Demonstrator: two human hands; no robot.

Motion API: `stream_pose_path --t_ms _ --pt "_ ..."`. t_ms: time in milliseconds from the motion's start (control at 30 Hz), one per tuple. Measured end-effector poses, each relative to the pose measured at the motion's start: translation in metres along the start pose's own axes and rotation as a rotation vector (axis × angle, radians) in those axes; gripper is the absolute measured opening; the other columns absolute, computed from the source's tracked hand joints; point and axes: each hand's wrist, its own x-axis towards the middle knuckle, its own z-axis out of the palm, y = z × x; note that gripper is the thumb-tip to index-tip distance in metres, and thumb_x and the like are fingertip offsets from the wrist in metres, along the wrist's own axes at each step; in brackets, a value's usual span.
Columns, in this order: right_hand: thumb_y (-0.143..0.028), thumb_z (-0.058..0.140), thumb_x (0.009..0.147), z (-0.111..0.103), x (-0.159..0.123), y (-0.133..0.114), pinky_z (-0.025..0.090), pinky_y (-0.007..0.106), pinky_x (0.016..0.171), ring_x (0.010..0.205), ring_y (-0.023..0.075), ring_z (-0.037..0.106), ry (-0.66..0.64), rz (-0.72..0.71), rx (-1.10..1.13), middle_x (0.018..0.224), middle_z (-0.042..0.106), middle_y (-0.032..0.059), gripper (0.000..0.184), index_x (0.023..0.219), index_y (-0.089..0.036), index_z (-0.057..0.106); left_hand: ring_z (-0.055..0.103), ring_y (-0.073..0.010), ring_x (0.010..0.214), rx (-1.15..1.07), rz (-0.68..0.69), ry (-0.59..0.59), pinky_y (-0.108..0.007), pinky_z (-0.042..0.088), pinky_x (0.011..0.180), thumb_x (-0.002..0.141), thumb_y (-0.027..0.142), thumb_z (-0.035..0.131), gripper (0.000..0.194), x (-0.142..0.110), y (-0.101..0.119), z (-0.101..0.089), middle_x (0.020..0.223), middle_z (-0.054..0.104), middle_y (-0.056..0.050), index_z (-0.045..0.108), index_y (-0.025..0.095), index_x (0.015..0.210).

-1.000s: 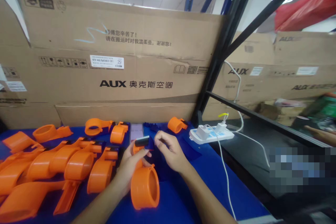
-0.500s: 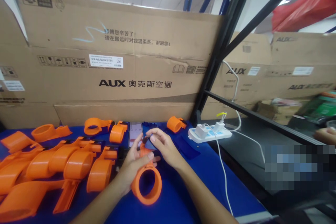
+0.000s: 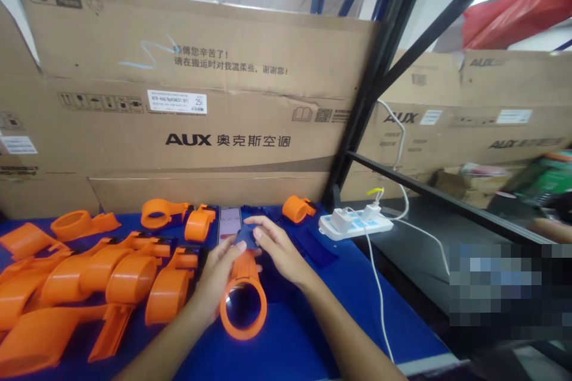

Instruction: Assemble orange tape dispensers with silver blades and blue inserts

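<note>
My left hand (image 3: 214, 280) is wrapped round an orange plastic tape dispenser shell (image 3: 243, 300), its ring end turned toward me. My right hand (image 3: 274, 250) pinches a small dark blue part (image 3: 247, 237) and presses it onto the top of the shell's neck. Both hands hover just above the blue table cover (image 3: 290, 339). A phone (image 3: 229, 221) with a lit screen lies flat on the table just beyond my fingers.
Several orange dispenser shells (image 3: 129, 280) lie in rows on the left, and one more orange dispenser shell (image 3: 297, 208) at the back. A white power strip (image 3: 355, 223) with chargers and a cable sits to the right. Big AUX cardboard boxes (image 3: 201, 119) and a black rack post (image 3: 370, 89) close off the back.
The orange shell has been turned so its ring faces me. My right hand has brought the dark blue part down onto the shell's neck.
</note>
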Motion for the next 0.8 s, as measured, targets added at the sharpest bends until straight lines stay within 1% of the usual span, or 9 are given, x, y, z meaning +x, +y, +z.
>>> stream_pose_path --t_ms 100,167,200,267,333,400,467,567,800 --pt "-0.054 0.06 0.098 -0.002 0.0 0.0 0.056 0.03 0.073 0.083 0.0185 0.064 -0.03 -0.002 -0.081 0.09 0.064 0.001 0.043 0.129 -0.024 0.058 0.077 -0.031 0.096 -0.03 0.003 0.007 -0.037 0.063 0.076 0.08 0.043 0.083 0.055 0.001 -0.001 0.0 0.115 0.077 -0.016 0.069 0.016 0.127" --pt "-0.054 0.049 0.103 -0.006 0.001 0.001 0.056 0.032 0.078 0.084 0.0192 0.065 -0.012 -0.02 -0.181 0.09 0.066 0.0019 0.04 0.127 -0.024 0.061 0.077 -0.0307 0.09 -0.019 -0.011 0.038 -0.036 0.063 0.071 0.079 0.044 0.083 0.056 0.002 -0.001 -0.001 0.113 0.078 -0.017 0.069 0.015 0.125" --pt "-0.053 0.042 0.106 -0.009 0.002 0.002 0.055 0.034 0.082 0.087 0.0198 0.066 0.029 -0.029 -0.258 0.093 0.068 0.0031 0.04 0.124 -0.024 0.063 0.078 -0.0308 0.086 -0.016 -0.036 0.068 -0.036 0.063 0.068 0.079 0.045 0.083 0.057 0.002 0.0 -0.002 0.111 0.078 -0.018 0.069 0.014 0.124" --pt "-0.048 0.038 0.107 -0.018 0.004 0.006 0.051 0.037 0.092 0.097 0.0226 0.067 0.166 -0.013 -0.499 0.102 0.072 0.0068 0.04 0.12 -0.022 0.066 0.078 -0.0309 0.078 -0.023 -0.105 0.139 -0.037 0.062 0.064 0.079 0.05 0.081 0.057 0.002 0.003 -0.003 0.104 0.079 -0.019 0.068 0.013 0.121" --pt "-0.042 0.048 0.103 -0.028 0.006 0.011 0.047 0.041 0.098 0.111 0.0284 0.064 0.296 0.083 -0.841 0.115 0.072 0.0124 0.035 0.123 -0.02 0.065 0.077 -0.0302 0.072 -0.042 -0.173 0.2 -0.037 0.061 0.062 0.081 0.055 0.078 0.059 0.002 0.007 -0.004 0.098 0.08 -0.019 0.068 0.012 0.119" --pt "-0.04 0.057 0.098 -0.035 0.006 0.017 0.043 0.045 0.1 0.121 0.035 0.058 0.315 0.227 -1.167 0.126 0.068 0.0184 0.041 0.131 -0.017 0.061 0.077 -0.0292 0.068 -0.06 -0.219 0.232 -0.037 0.061 0.061 0.081 0.057 0.076 0.06 0.001 0.011 -0.003 0.093 0.08 -0.018 0.067 0.012 0.119" --pt "-0.041 0.063 0.094 -0.038 0.005 0.023 0.041 0.047 0.098 0.124 0.0388 0.055 0.254 0.333 -1.345 0.13 0.065 0.0219 0.048 0.134 -0.015 0.06 0.076 -0.0287 0.067 -0.071 -0.238 0.25 -0.037 0.06 0.061 0.081 0.057 0.076 0.061 0.001 0.013 -0.001 0.091 0.08 -0.017 0.067 0.012 0.12" --pt "-0.041 0.069 0.09 -0.038 0.003 0.03 0.041 0.046 0.095 0.12 0.039 0.057 0.185 0.37 -1.39 0.127 0.065 0.0222 0.049 0.132 -0.016 0.061 0.076 -0.0286 0.068 -0.09 -0.245 0.251 -0.037 0.06 0.062 0.08 0.056 0.078 0.062 0.0 0.013 0.0 0.092 0.08 -0.016 0.066 0.012 0.121" --pt "-0.033 0.072 0.085 -0.039 0.003 0.033 0.041 0.043 0.09 0.113 0.0375 0.059 0.171 0.36 -1.365 0.122 0.064 0.0204 0.048 0.129 -0.017 0.061 0.076 -0.0288 0.068 -0.097 -0.258 0.223 -0.037 0.059 0.064 0.08 0.058 0.077 0.064 0.0 0.013 0.0 0.09 0.08 -0.017 0.068 0.01 0.12"
